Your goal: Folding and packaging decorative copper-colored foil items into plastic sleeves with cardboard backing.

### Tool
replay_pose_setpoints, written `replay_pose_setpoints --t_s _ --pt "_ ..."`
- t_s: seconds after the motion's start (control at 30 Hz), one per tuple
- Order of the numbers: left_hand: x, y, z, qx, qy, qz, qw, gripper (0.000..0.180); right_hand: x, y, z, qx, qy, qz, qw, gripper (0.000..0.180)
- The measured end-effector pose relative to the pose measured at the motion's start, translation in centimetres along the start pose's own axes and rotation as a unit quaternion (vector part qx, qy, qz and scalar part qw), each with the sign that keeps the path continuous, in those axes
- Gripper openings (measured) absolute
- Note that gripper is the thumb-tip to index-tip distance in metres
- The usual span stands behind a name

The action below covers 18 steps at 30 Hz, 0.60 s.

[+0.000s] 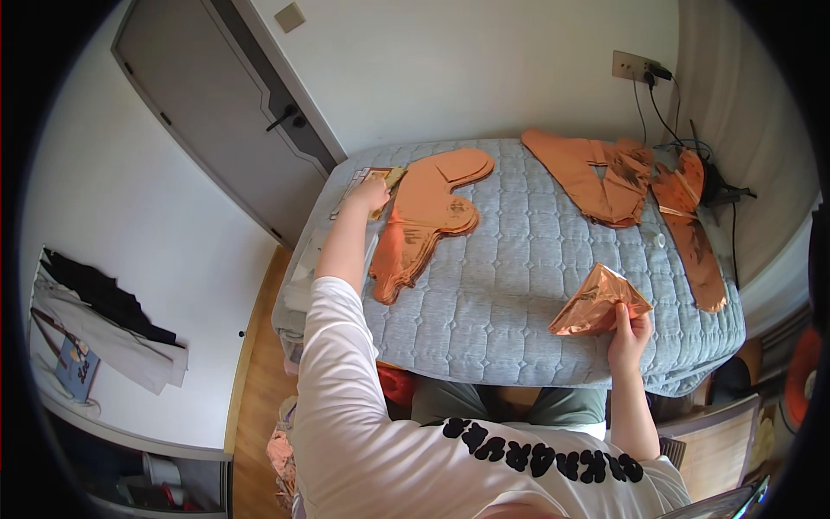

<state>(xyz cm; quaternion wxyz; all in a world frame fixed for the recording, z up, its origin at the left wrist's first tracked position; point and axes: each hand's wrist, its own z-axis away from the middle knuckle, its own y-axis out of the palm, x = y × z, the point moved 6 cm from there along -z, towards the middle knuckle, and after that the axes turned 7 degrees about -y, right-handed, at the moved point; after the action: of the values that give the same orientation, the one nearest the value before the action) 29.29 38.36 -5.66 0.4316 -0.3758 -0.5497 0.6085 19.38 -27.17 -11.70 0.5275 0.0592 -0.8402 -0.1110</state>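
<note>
Head: two hands (pixel 629 333), one folded foil balloon (pixel 598 301).

We see a shiny rose-gold crumpled foil sheet (pixel 598 300), matte orange-copper flat foil balloon shapes (pixel 430 210) and a pale grey-blue quilted bed cover (pixel 519 268) stitched in small squares. Our white long-sleeved shirt (pixel 363 432) bears black lettering; the grey panelled door (pixel 207 112) looks plain.

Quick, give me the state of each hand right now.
Left hand: closed on a flat packet at the bed's far corner.
Right hand: holding a folded copper foil piece.
</note>
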Motion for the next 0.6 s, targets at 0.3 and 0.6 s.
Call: replay_pose_setpoints --t_s 0.3,0.6 --pt "-1.7 -1.2 2.7 -0.127 -0.027 -0.089 0.988 0.030 0.3 0.2 0.2 0.025 0.007 -0.018 1.000 0.008" --pt "-2.8 -3.1 4.6 -0.211 -0.101 -0.006 0.972 0.022 1.0 0.2 0.1 -0.003 0.011 -0.005 1.000 0.014"
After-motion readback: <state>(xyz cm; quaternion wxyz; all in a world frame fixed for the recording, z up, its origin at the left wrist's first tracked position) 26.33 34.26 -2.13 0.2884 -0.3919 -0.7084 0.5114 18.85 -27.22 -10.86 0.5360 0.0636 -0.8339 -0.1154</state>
